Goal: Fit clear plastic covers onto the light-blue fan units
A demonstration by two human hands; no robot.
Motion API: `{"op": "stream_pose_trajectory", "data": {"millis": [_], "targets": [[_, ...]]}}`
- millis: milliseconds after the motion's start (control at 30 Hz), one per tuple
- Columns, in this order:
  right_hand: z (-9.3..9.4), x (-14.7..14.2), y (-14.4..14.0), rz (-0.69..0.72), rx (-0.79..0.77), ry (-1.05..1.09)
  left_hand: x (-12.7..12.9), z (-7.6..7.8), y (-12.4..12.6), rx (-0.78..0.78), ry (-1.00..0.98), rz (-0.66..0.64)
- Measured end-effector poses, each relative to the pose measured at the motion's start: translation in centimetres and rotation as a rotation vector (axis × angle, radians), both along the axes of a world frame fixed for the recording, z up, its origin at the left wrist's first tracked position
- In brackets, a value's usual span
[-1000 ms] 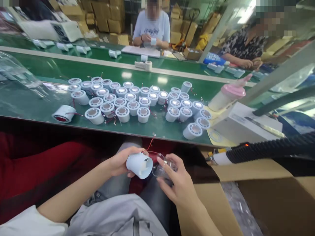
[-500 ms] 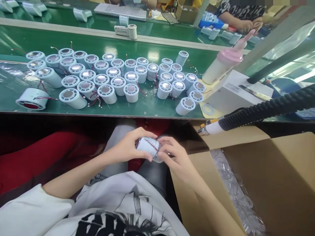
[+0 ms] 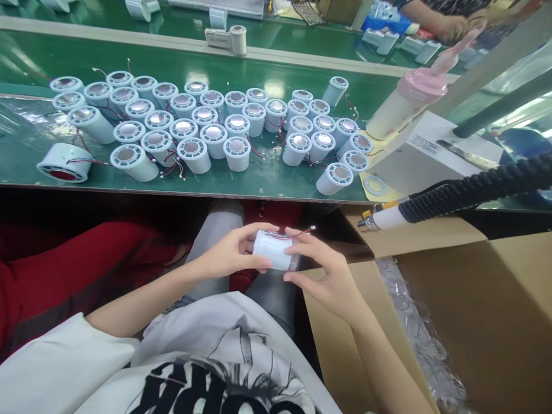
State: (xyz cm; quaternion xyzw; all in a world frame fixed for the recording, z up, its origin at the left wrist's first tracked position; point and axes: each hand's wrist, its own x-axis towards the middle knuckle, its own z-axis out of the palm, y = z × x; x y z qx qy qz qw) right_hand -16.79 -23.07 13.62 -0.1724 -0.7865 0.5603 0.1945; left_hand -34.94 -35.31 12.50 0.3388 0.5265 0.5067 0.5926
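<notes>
Glossy green table (image 3: pixel 267 184), cardboard box (image 3: pixel 495 299)

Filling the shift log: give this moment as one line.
left hand: holds white housing | right hand: on its clear cap | held over lap | more housings on bench

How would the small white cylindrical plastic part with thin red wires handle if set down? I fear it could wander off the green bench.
The small white cylindrical plastic part, pinched between left hand and right hand, looks light. On its side it would probably roll; many like it stand upright on the green bench. Its thin red wires look floppy and may snag.
</notes>
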Motion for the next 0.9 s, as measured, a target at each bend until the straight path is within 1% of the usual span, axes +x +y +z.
{"op": "stream_pose_trajectory", "data": {"millis": [33, 67, 133, 300, 433, 600, 733, 900], "targets": [[0.0, 0.2, -0.1, 0.007, 0.103, -0.015, 0.0, 0.0, -0.2, -0.012, -0.024, -0.013], [0.0, 0.4, -0.2, 0.014, 0.161, -0.022, 0.0, 0.1, -0.3, -0.017, -0.036, -0.033], [-0.3, 0.7, -0.3, 0.048, 0.167, -0.030, -0.1, 0.4, -0.7, -0.002, -0.007, -0.072], [-0.6, 1.2, -0.6, 0.049, 0.019, -0.024, -0.4, 1.3, -1.3, 0.126, 0.187, -0.139], [0.1, 1.2, -1.1, 0.048, -0.124, -0.014, -0.4, 1.7, -1.6, 0.228, 0.245, -0.165], [1.0, 1.5, -2.0, 0.031, -0.290, -0.042, -0.1, 2.0, -2.4, 0.282, 0.432, -0.187], [1.7, 2.0, -3.2, 0.016, -0.403, -0.070, 0.4, 2.2, -3.4, 0.346, 0.472, -0.197], [2.2, 3.0, -5.6, -0.026, -0.472, -0.074, 1.3, 2.2, -5.3, 0.427, 0.498, -0.217]]}}
